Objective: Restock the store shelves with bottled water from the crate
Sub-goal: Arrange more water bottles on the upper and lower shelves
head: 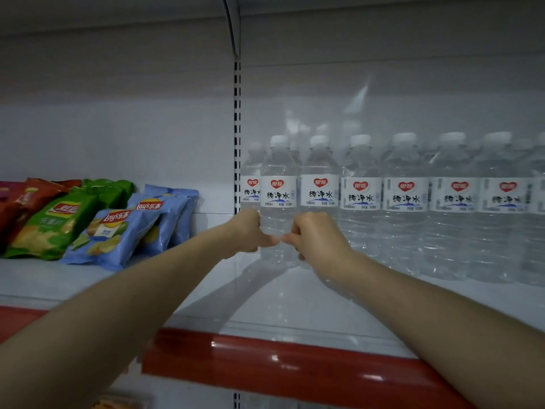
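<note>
Our forearms (132,305) reach up from the bottom corners over the red strip (295,361) edging the white shelf (283,299). A row of water bottles (405,202) stands upright along the shelf's right half, touching side by side. Bags of crisps (112,231) lean at the left, apart from the row. Our left hand (250,231) and right hand (315,237) both clasp the bottle (278,196) at the row's left end, low down, thumbs nearly meeting in front of it. It is upright, label facing us.

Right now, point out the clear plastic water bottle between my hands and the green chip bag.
clear plastic water bottle (278,191): head view, white label.
green chip bag (50,228): head view, front panel.
</note>
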### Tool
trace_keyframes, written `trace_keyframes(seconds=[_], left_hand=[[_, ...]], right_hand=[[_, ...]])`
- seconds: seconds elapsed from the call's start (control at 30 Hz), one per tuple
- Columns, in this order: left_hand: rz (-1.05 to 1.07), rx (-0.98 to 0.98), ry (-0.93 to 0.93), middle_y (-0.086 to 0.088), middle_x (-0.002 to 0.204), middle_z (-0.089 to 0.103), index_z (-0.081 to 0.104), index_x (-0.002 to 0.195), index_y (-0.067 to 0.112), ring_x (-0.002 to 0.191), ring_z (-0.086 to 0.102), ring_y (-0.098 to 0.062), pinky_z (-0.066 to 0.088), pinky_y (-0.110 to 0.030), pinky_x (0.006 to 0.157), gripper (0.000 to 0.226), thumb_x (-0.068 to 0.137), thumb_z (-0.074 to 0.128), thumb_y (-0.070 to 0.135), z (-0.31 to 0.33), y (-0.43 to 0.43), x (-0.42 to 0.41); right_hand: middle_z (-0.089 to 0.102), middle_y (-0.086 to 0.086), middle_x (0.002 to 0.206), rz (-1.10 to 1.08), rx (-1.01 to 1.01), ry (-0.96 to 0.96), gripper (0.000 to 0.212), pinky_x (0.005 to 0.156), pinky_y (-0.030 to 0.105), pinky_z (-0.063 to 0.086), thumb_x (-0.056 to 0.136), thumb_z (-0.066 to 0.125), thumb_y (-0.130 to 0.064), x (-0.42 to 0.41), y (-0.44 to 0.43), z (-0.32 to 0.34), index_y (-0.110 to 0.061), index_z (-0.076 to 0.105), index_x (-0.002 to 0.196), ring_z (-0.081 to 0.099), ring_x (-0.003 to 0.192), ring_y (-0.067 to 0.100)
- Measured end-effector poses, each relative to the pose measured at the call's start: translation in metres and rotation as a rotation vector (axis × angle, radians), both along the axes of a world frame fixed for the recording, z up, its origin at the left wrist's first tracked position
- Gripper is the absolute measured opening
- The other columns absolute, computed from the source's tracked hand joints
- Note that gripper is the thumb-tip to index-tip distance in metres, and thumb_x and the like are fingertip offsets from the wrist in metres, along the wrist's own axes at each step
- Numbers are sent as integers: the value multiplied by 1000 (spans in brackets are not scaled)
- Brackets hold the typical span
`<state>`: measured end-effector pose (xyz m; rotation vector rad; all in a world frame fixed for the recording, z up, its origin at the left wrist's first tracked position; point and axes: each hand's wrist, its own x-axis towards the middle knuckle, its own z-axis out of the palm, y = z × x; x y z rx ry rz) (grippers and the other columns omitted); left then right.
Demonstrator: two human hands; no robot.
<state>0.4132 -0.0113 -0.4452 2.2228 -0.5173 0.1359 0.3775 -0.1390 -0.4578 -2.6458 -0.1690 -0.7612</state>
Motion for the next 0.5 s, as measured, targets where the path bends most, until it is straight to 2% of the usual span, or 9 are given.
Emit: trace_keyframes(seconds=[0.07, 0.17, 0.27, 0.3, 0.33, 0.4, 0.5], left_hand=[[87, 100, -88, 2, 65, 44, 44, 64, 15, 61, 46, -13, 40, -17, 56, 30, 88, 62, 14, 0, 0, -11], [112, 132, -216, 6, 66, 42, 41, 76, 18, 63, 46, -11, 33, -14, 49, 23, 90, 59, 21, 3, 0, -33], [104, 26, -258, 3, 75, 53, 43, 79, 24, 75, 53, -16, 41, -19, 55, 21, 88, 62, 28, 3, 1, -54], [101, -32, -269, -2, 82, 59, 50, 85, 21, 78, 57, -18, 46, -24, 61, 17, 87, 63, 31, 2, 1, -61], [85, -97, -276, -5, 88, 63, 55, 96, 15, 80, 60, -19, 51, -28, 65, 22, 86, 63, 34, 0, 1, -69], [12, -229, -298, -5, 84, 65, 57, 106, 10, 70, 63, -13, 53, -27, 60, 31, 87, 60, 34, -8, -1, -92], [-68, -304, -393, 1, 69, 65, 60, 94, 16, 47, 56, -1, 41, -18, 45, 21, 88, 58, 36, -28, -7, -136]], right_hand=[[69, 24, 83, 34, 27, 27, 30, 76, 41, 54, 90, 60, -22, -5, -3, 0, 8, 63, 83, 68, 75, 33], [71, 18, 77, 95, 28, 32, 25, 69, 32, 54, 91, 60, -24, -15, -9, 4, -6, 60, 74, 70, 69, 26], [67, 6, 67, 139, 101, -17, 22, 61, 28, 52, 90, 61, -24, -35, -12, 16, -13, 58, 70, 68, 61, 17], [66, 5, 67, 168, 167, -43, 20, 62, 29, 54, 89, 61, -22, -45, -13, 20, -11, 60, 73, 68, 60, 15], [67, 7, 70, 206, 242, -68, 17, 64, 30, 56, 89, 61, -20, -57, -13, 23, -7, 63, 78, 68, 60, 16], [68, 10, 74, 281, 377, -97, 17, 62, 28, 57, 89, 61, -18, -84, -15, 20, -3, 65, 84, 68, 61, 17], [68, 8, 69, 356, 503, -117, 16, 58, 25, 56, 88, 62, -17, -125, -24, 2, -5, 64, 79, 69, 58, 16]])
